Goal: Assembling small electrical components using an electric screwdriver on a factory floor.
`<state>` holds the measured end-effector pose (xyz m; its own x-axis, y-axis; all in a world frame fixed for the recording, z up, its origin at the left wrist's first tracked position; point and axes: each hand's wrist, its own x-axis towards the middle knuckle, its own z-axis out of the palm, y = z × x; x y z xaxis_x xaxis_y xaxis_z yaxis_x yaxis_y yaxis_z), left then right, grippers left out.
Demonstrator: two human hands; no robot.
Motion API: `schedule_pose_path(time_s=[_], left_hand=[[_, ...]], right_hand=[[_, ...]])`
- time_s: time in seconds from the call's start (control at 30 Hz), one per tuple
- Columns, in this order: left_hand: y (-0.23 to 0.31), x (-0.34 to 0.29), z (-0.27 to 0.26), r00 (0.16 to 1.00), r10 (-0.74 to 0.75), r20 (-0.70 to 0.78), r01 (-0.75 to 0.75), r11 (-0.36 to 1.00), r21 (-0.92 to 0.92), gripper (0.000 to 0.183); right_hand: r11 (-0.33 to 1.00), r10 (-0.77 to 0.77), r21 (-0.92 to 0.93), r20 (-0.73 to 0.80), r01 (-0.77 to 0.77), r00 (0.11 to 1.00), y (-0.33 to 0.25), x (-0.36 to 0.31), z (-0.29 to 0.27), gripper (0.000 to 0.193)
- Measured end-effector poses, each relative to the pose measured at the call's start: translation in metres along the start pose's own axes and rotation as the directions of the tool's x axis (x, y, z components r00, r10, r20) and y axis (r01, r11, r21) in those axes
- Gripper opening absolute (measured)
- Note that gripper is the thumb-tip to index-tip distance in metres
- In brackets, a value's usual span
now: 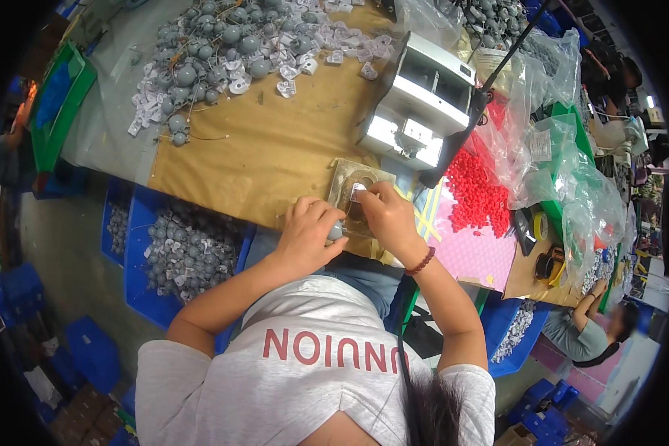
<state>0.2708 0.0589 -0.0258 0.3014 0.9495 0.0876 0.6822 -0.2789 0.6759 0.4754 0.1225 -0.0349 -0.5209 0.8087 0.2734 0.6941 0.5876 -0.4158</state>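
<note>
At the table's near edge, my left hand (308, 232) is closed around a small round grey part (336, 231). My right hand (388, 217), with a dark red bead bracelet at its wrist, pinches a small white plastic piece (357, 191). Both hands are beside a square metal fixture block (340, 181), and the white piece is over its middle. Whether the piece touches the block is hidden by my fingers. Past the hands, a white machine (427, 97) with an open front stands on the tan table cover (267, 156).
Grey balls with wires (208, 59) and white pieces (286, 88) lie heaped at the far left. Small red parts (474, 197) are piled on a pink sheet (468, 253) at right. Blue bins (143, 286) hang below the table's left. Another person (591, 334) works at far right.
</note>
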Motion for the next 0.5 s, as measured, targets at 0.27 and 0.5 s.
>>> schedule_pose_path(time_s=[0.27, 0.5], left_hand=[[-0.007, 0.005, 0.002, 0.999, 0.028, 0.040, -0.027, 0.999, -0.032, 0.042], [-0.004, 0.024, 0.004, 0.976, 0.169, -0.139, -0.120, 0.944, 0.307, 0.048]], right_hand=[[0.985, -0.022, -0.163, 0.224, 0.060, 0.974, -0.016, 0.009, -0.009, 0.023], [0.979, -0.052, -0.186, 0.187, 0.087, 0.981, -0.022, -0.013, 0.000, 0.032]])
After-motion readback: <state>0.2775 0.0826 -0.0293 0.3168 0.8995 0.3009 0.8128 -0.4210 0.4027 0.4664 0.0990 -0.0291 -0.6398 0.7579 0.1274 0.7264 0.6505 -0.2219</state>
